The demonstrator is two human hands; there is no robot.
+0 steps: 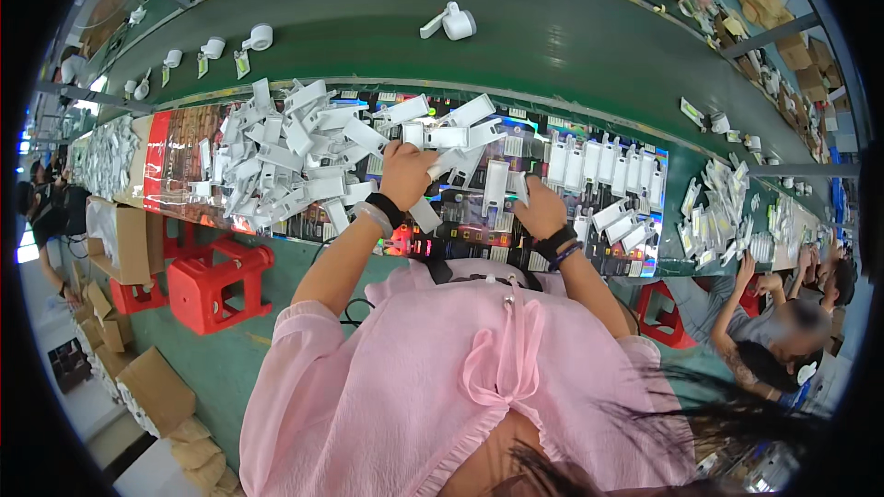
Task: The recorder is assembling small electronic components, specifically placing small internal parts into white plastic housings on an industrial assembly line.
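My left hand [406, 181], with a black band and a pale bracelet at the wrist, is closed at the right edge of a heap of white plastic housings [299, 133]. Its fingers pinch a white plastic piece [446, 162] among other loose ones. My right hand [541, 209], also with dark bands at the wrist, holds a small white plastic piece [520, 187] between thumb and fingers. Just left of it lies a flat rectangular white housing [495, 184]. To its right, several white housings [594, 164] lie side by side in a row, with more [622, 224] nearer me.
The bench has a colourful printed covering [460, 237]. Beyond it runs a green conveyor belt [350, 23] carrying white handheld devices [458, 22] and tags. Red stools [216, 285] and cardboard boxes [124, 244] stand at left. Another person [773, 340] works at right beside bagged parts [714, 207].
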